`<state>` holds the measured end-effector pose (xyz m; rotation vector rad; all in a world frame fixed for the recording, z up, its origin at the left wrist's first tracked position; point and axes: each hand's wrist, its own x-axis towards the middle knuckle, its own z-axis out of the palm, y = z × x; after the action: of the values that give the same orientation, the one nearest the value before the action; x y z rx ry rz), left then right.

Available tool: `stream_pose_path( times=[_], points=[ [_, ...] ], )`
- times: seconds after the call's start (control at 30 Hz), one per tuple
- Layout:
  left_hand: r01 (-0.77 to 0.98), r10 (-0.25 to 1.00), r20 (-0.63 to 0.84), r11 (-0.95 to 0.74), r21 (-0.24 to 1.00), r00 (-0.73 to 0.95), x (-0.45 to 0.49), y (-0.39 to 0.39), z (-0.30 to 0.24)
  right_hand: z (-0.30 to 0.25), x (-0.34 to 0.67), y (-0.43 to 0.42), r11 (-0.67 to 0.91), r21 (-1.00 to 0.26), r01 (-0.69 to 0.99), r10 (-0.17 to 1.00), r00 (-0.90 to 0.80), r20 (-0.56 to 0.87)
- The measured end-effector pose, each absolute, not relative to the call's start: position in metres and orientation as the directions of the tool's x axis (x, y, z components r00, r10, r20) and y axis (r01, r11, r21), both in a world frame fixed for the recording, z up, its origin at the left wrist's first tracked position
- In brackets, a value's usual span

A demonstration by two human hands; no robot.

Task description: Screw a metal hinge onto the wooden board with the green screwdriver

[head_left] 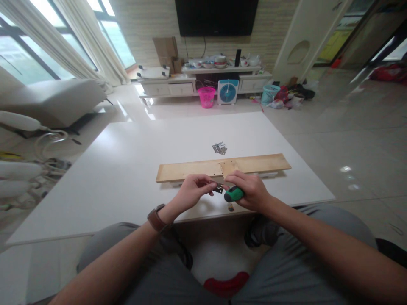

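Sits at a broad white table (136,144), with a long pale wooden plank (190,169) just ahead, nearer than a pile of grey metal hardware (219,148). Grips a green-and-black tool handle (233,194) in the curled right hand (253,190); just left of it, pinches a small dark perforated metal plate (219,189) in the left hand (193,190).

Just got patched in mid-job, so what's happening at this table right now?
The person's left hand pinches a small, dark, flat metal plate with holes, while the right hand grips a green-and-black-handled tool, probably a screwdriver. Just beyond the hands lies a long, pale wooden board. Farther back on the large white table sits a small pile of grey metal plates. Tiny brownish pieces lie near the table's front edge.
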<state>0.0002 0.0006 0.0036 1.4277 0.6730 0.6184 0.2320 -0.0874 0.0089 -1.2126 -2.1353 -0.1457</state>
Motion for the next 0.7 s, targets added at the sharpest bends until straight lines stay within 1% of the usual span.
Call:
stream_pose_path(
  times=[0.07, 0.1, 0.17, 0.2, 0.23, 0.27, 0.37, 0.47, 0.7],
  points=[
    [0.003, 0.785, -0.048, 0.058, 0.998, 0.618, 0.0, 0.001, 0.003, 0.017, 0.245, -0.081, 0.475, -0.247, 0.844, 0.79, -0.286, 0.542],
    [-0.011, 0.813, -0.042, 0.059, 0.998, 0.581, 0.0, 0.002, 0.003, 0.02, 0.252, -0.077, 0.404, -0.269, 0.874, 0.845, -0.244, 0.476],
    [-0.052, 0.871, -0.021, 0.053, 0.997, 0.491, 0.001, 0.005, 0.002, 0.026, 0.264, -0.07, 0.232, -0.286, 0.93, 0.947, -0.15, 0.284],
    [-0.075, 0.896, -0.011, 0.049, 0.996, 0.444, 0.001, 0.006, 0.001, 0.027, 0.268, -0.067, 0.161, -0.274, 0.948, 0.977, -0.115, 0.178],
    [-0.096, 0.916, -0.005, 0.048, 0.994, 0.401, 0.001, 0.008, -0.001, 0.027, 0.271, -0.064, 0.127, -0.25, 0.96, 0.99, -0.107, 0.092],
    [-0.117, 0.933, -0.005, 0.05, 0.992, 0.36, 0.001, 0.01, -0.002, 0.026, 0.272, -0.062, 0.118, -0.237, 0.964, 0.993, -0.108, 0.053],
    [-0.165, 0.958, -0.038, 0.089, 0.982, 0.285, 0.002, 0.014, -0.006, 0.019, 0.269, -0.06, 0.137, -0.207, 0.969, 0.99, -0.142, -0.005],
    [-0.189, 0.961, -0.089, 0.142, 0.972, 0.263, 0.003, 0.015, -0.006, 0.01, 0.263, -0.058, 0.16, -0.169, 0.973, 0.985, -0.168, -0.035],
    [-0.218, 0.962, -0.106, 0.163, 0.962, 0.254, 0.001, 0.014, -0.002, 0.002, 0.259, -0.049, 0.176, -0.091, 0.98, 0.984, -0.179, -0.024]
  ],
)
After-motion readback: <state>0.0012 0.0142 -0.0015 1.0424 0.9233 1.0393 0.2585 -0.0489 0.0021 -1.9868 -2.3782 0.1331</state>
